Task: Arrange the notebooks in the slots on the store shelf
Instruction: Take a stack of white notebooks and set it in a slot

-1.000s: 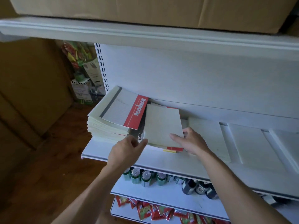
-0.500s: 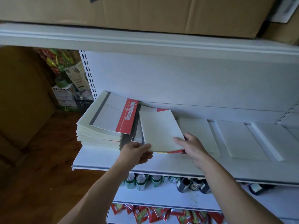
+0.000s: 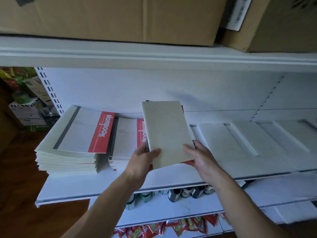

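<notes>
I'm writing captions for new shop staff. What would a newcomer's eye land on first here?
The pale notebooks at centre, gripped at their near edge by the left hand and right hand. Next, the tall stack with a red Notebook band at the left end of the shelf, a lower stack beside it. Brown cardboard boxes sit along the top.

"NOTEBOOK" runs in white letters down the red band of the top notebook (image 3: 82,131) left of centre; the same word, half hidden by the held notebook (image 3: 168,131), marks the neighbouring cover (image 3: 127,136)
</notes>
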Motion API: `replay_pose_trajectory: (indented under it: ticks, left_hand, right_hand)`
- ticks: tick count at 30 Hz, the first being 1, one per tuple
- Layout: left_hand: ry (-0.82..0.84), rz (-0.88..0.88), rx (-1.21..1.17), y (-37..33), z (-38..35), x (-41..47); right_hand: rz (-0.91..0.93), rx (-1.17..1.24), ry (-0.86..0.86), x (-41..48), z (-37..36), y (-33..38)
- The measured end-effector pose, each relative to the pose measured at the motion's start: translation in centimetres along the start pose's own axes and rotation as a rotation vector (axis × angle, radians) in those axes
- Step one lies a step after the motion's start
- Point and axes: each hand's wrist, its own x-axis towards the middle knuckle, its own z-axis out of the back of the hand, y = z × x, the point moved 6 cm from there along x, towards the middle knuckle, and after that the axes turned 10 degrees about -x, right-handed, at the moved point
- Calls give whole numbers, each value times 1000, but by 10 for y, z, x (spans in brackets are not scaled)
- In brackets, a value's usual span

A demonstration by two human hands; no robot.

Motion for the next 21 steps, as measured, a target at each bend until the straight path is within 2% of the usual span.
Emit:
replay_pose_trajectory:
  ticks: [4, 11, 21]
  left_hand:
    - [94, 10, 6, 24, -49, 7]
    - [178, 4, 93, 82, -149, 18]
    - [375, 109, 232, 229, -382, 9]
  right_hand:
    - [-5, 28, -41, -19, 54, -5]
    - [-9, 15, -302, -55, 170, -27]
    - [-13, -25, -608, -146, 426, -77]
